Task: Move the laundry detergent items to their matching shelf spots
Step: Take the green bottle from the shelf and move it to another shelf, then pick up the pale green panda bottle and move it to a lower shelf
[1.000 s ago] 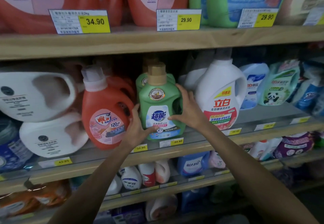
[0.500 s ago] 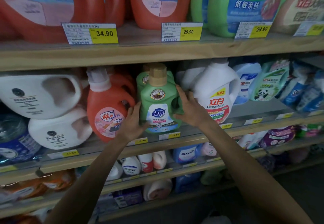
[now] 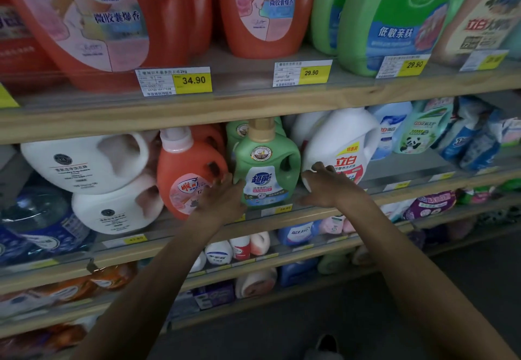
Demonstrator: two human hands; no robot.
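The person's two arms (image 3: 158, 269) are long and slim, and bare as far as they show. The left hand (image 3: 222, 199) and the right hand (image 3: 324, 187) are bare too.

Dim light, motion blur throughout, wide-angle bowing at edges.

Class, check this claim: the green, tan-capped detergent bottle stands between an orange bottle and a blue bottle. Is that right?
No. The head view shows the green bottle between the orange bottle and a white bottle, not a blue one.
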